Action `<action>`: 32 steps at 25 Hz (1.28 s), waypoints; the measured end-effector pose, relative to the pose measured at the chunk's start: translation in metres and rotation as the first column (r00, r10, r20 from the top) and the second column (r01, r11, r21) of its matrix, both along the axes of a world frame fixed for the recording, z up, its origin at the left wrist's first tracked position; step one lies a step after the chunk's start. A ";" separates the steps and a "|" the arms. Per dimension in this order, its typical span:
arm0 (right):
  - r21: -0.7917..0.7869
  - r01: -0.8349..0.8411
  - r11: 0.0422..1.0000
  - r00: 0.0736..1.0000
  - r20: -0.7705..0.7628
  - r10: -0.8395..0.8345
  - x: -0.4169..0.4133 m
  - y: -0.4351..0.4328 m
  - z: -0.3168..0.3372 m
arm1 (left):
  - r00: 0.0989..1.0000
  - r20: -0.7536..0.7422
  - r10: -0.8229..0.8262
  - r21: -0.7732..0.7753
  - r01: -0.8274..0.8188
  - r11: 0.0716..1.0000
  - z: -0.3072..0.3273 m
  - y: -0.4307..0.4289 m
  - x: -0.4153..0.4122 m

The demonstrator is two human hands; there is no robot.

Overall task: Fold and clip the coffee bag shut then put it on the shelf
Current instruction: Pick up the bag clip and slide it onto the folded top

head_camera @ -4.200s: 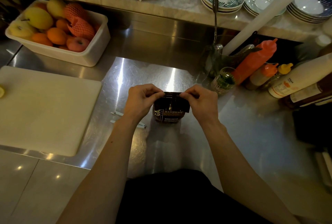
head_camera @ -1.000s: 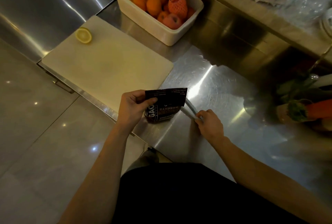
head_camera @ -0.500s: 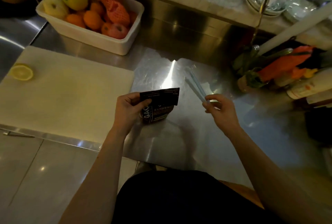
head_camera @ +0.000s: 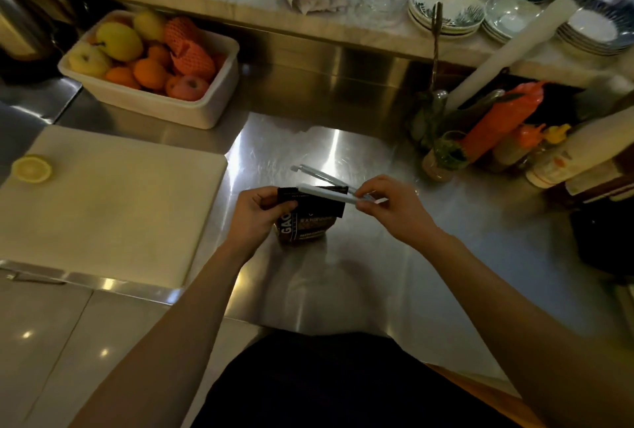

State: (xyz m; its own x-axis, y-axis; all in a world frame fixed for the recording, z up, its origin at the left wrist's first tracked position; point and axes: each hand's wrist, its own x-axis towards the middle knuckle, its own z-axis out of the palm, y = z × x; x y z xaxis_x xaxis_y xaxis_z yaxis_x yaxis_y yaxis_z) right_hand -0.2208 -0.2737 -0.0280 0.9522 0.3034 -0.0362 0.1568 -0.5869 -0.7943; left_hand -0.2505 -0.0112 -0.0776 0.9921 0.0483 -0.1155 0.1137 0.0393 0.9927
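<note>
Centrally on the worktop (head_camera: 360, 283), left hand (head_camera: 255, 213) pinches the folded top of the upright coffee bag (head_camera: 308, 218); right hand (head_camera: 387, 206) grips a white clip (head_camera: 327, 193), arms apart, straddling the fold

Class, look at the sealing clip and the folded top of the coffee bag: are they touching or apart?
Touching. The head view shows the white sealing clip lying across the coffee bag's folded top, one arm in front, the other angled open behind it.
</note>
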 end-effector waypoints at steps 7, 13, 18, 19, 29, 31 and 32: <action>0.113 -0.067 0.991 0.997 -0.031 0.071 0.013 0.005 -0.005 | 0.997 -0.011 0.081 0.058 -0.081 0.995 -0.001 -0.015 -0.009; 0.217 -0.073 0.973 0.989 -0.107 0.098 0.009 0.020 -0.012 | 0.990 -0.015 0.142 0.148 -0.138 0.979 -0.004 -0.020 -0.010; 0.201 -0.055 0.978 0.995 -0.076 0.071 0.011 0.032 -0.014 | 0.990 -0.022 0.142 0.077 -0.140 0.987 -0.010 -0.014 -0.008; 0.190 -0.048 0.981 0.996 -0.070 0.062 0.012 0.034 -0.014 | 0.990 -0.018 0.140 0.063 -0.139 0.988 -0.011 -0.015 -0.008; 0.159 0.028 0.987 0.999 -0.050 -0.021 0.011 0.041 -0.016 | 0.991 -0.046 0.129 -0.017 -0.130 0.991 -0.022 -0.015 -0.008; 0.142 0.036 0.989 0.998 -0.047 -0.030 0.010 0.040 -0.016 | 0.991 -0.024 0.131 0.001 -0.132 0.991 -0.017 -0.014 -0.008; 0.133 0.043 0.990 0.998 -0.042 -0.038 0.010 0.039 -0.016 | 0.992 -0.018 0.124 0.009 -0.124 0.992 -0.014 -0.013 -0.007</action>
